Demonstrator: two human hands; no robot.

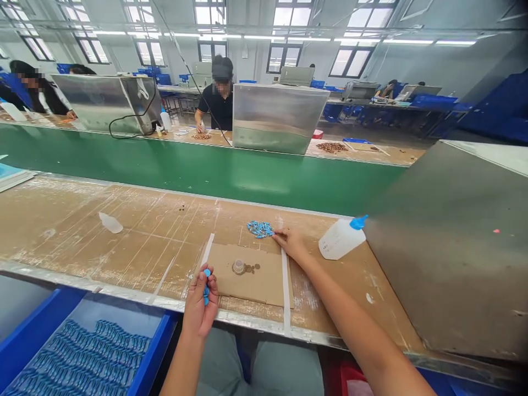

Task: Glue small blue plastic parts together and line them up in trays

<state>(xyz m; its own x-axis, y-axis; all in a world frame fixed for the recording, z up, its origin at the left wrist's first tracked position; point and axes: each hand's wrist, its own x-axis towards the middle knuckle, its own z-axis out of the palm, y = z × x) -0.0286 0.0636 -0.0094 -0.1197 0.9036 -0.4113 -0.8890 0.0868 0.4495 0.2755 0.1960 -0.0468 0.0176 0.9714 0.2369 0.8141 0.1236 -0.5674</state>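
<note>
My left hand (203,300) is closed around several small blue disc-like pieces (207,272), held over the front edge of the table. Ahead and to the right, my right hand (290,242) reaches to the edge of a pile of small blue pieces (259,229). Its thumb and fingertips come together on a piece at the pile's right side; the exact grip is too small to make out. Between the hands lies a taped-down cardboard sheet (256,289), bearing a small clear round cup (238,267) with brown wet-looking spots beside it.
A white squeeze bottle (341,240) with a blue tip stands right of my right hand, near a large metal box (457,247). At left lies a small translucent bottle (110,223). A blue tray (165,335) holds rows of blue pieces. Past the green belt (206,170), a co-worker (218,99) sits.
</note>
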